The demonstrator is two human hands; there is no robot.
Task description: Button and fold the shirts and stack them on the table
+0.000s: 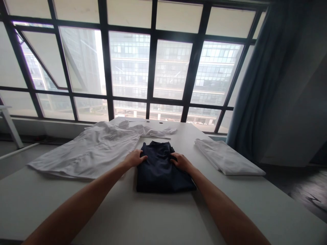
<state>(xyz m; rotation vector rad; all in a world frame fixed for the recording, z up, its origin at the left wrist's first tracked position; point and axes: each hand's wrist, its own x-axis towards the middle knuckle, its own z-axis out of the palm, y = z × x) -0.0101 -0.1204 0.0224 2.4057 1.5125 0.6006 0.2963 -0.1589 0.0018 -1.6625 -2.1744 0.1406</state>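
Note:
A folded navy shirt lies on the white table in front of me, its collar end pointing away toward the windows. My left hand grips the shirt's left edge, thumb on top and the other fingers partly hidden at the side. On the opposite edge, my right hand holds the cloth with bent fingers, its thumb over the top. Left of the navy shirt, a white shirt is spread out with wrinkles, a sleeve reaching behind the navy one. A folded white garment rests to the right.
The white table runs from me toward the tall windows. Two dark round holes show near its far end. A blue-grey curtain hangs at the right, and a white metal frame stands on the floor at the left.

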